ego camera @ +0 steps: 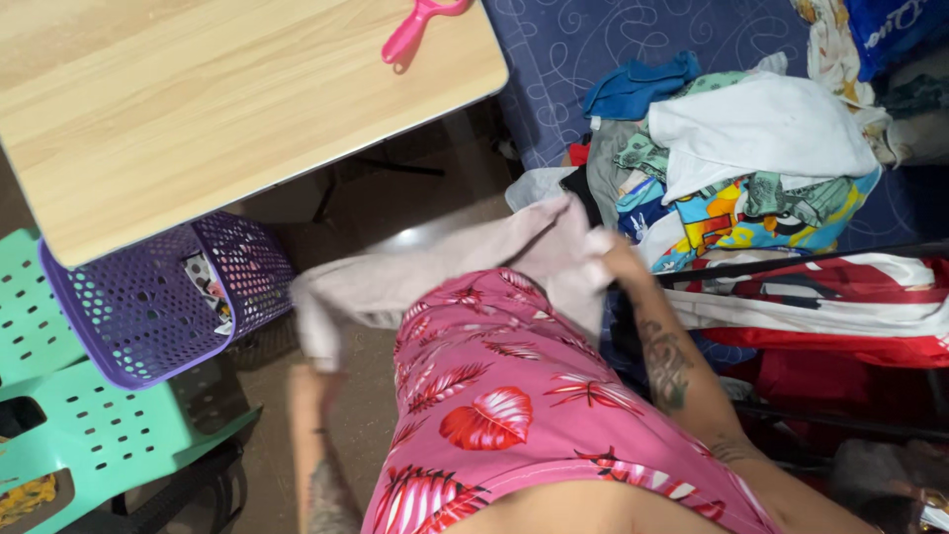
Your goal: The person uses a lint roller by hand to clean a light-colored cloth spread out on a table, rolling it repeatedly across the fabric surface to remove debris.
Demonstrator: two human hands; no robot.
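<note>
A pale pink garment [435,267] is stretched between my two hands, over my lap in pink leaf-print shorts [504,405]. My right hand [618,262] grips its right end, next to the clothes pile. My left hand [314,381], blurred and partly hidden by the cloth, holds the left end, which hangs down toward the floor.
A heap of mixed clothes [751,158] lies on a blue patterned surface at the right. A light wooden table [198,99] with a pink tool [415,25] is at the upper left. Under it stands a purple perforated basket [148,307] beside green plastic chairs [99,425].
</note>
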